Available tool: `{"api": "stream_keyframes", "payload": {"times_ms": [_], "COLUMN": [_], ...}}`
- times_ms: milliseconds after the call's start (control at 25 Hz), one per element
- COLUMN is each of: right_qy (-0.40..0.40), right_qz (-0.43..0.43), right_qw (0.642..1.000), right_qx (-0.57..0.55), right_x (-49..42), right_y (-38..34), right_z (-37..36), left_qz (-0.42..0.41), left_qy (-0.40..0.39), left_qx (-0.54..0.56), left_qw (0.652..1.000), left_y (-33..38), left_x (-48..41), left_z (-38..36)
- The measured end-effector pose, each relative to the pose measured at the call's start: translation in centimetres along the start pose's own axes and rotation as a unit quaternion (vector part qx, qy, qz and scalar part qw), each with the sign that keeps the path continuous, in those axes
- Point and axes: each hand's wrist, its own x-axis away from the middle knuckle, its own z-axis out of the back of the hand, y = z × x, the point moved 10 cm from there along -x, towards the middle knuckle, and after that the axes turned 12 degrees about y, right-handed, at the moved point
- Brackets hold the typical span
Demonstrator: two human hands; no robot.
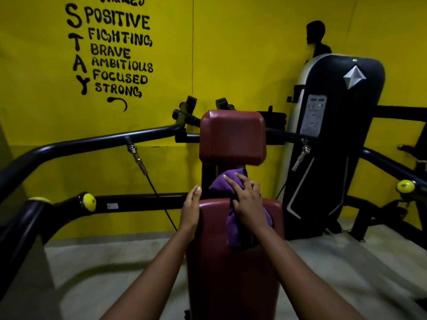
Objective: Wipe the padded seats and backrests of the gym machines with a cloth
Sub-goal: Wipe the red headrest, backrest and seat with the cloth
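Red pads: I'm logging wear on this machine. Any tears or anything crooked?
Nothing stands out. The upper pad and lower pad look whole and in line. The right hand grips a purple cloth at the lower pad's top; the left hand rests on its left edge.

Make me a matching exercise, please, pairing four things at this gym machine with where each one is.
Things:
1. left hand
2. purple cloth
3. upper red pad
4. black weight-stack cover

Places:
A. right of the pads, near the yellow wall
B. under the right hand
C. on the lower red pad, at its top left corner
D. above the cloth

Pairs: 1-C, 2-B, 3-D, 4-A.
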Motion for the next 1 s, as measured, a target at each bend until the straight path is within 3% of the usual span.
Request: {"api": "stream_keyframes", "payload": {"times_ms": [200, 440, 800, 1000], "right_qy": [-0.021, -0.057, -0.125, -0.178], "right_qz": [-0.074, -0.145, -0.170, -0.141], "right_qw": [0.997, 0.988, 0.977, 0.973], "right_qx": [-0.020, -0.009, 0.003, -0.045], "right_x": [6.7, 17.0, 29.1, 31.6], "right_y": [1.0, 1.2, 0.6, 3.0], "right_z": [3.5, 8.1, 12.1, 9.8], "left_qz": [0.003, 0.094, 0.214, 0.222], "left_qy": [-0.030, -0.032, -0.018, 0.025], "left_qx": [-0.015, 0.006, 0.004, -0.048], "left_qw": [0.999, 0.995, 0.977, 0.974], "left_y": [-1.3, -6.4, -13.1, -15.0], "left_x": [6.6, 15.3, 28.5, 31.0], "left_z": [0.7, 5.5, 10.1, 10.6]}}
